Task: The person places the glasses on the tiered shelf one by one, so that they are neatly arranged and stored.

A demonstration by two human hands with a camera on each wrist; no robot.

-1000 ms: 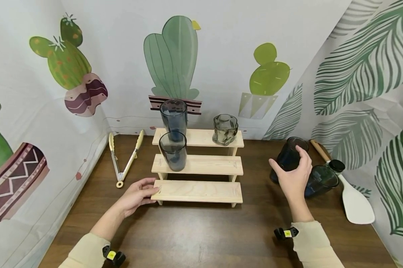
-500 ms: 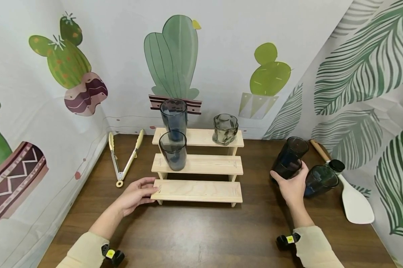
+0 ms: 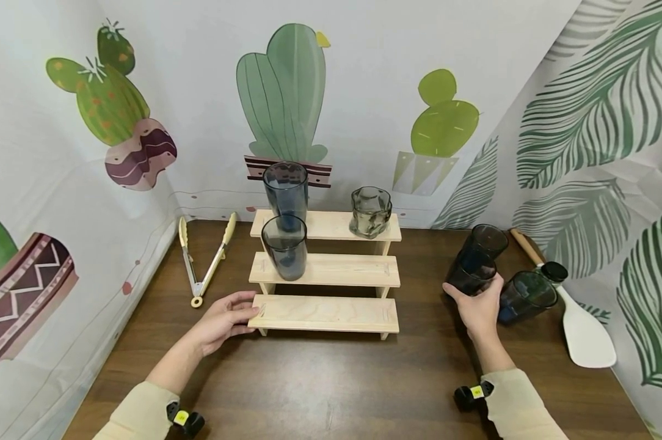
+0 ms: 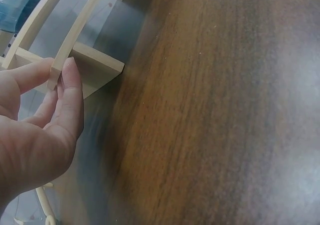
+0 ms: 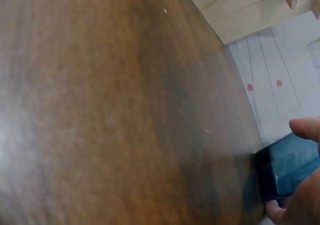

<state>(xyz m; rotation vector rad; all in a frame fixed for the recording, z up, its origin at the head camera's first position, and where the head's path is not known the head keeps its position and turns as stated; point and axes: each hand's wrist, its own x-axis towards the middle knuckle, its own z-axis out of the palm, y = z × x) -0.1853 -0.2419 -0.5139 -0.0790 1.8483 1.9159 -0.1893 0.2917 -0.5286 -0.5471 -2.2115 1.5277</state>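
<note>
Smoky dark-blue glass tumbler (image 3: 469,278), right of the stepped wooden rack (image 3: 342,270)
Right hand (image 3: 480,304)'s gripping it, all see-through and round-rimmed; left hand (image 3: 221,324)'s pinching the bottom shelf (image 3: 325,313).

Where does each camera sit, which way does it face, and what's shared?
Head: worn on the head, facing forward and down at the wooden rack; left hand, right hand and both sleeves show.
Left wrist: worn there, facing a board of the rack and the tabletop; only the left hand shows, gripping that board.
Right wrist: worn there, facing the tabletop and a glass; part of the right hand shows, its grip on that glass.
Shared: head and right wrist both show the held glass; all three show the rack.
</note>
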